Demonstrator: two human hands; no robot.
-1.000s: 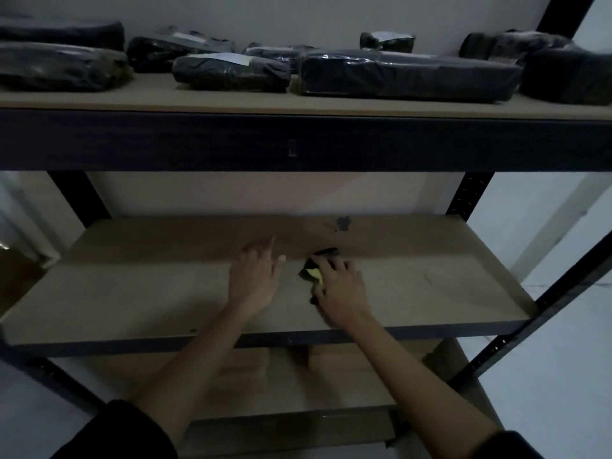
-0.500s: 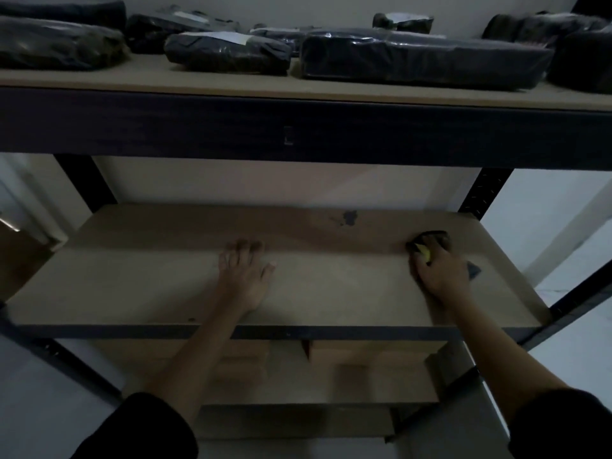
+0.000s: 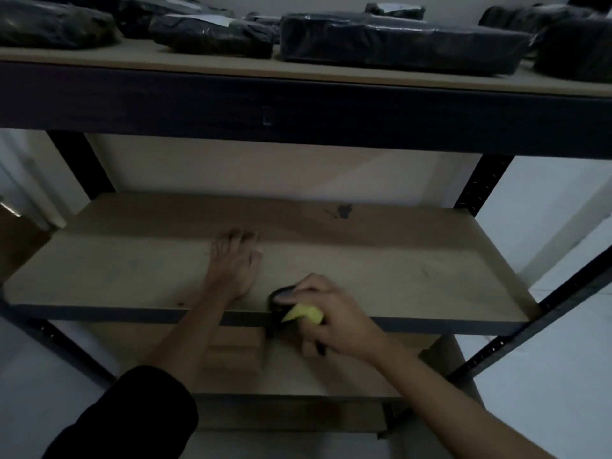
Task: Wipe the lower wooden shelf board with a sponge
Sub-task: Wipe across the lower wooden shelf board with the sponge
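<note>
The lower wooden shelf board (image 3: 414,266) spans the view, with a dark stain (image 3: 342,212) near its back middle. My left hand (image 3: 233,265) lies flat on the board, fingers spread, left of centre. My right hand (image 3: 326,314) is shut on a yellow and dark sponge (image 3: 303,313) at the board's front edge, just right of the left hand. The sponge hangs partly over the edge, and my fingers hide most of it.
An upper shelf (image 3: 298,104) with a dark front beam carries several black wrapped packages (image 3: 397,41). Dark metal uprights (image 3: 483,183) stand at the corners. Cardboard boxes (image 3: 238,349) sit on a shelf below. A white wall lies behind.
My right hand has swept the sponge from the board's right rear to the front edge near the middle. My left hand has stayed flat in place.
</note>
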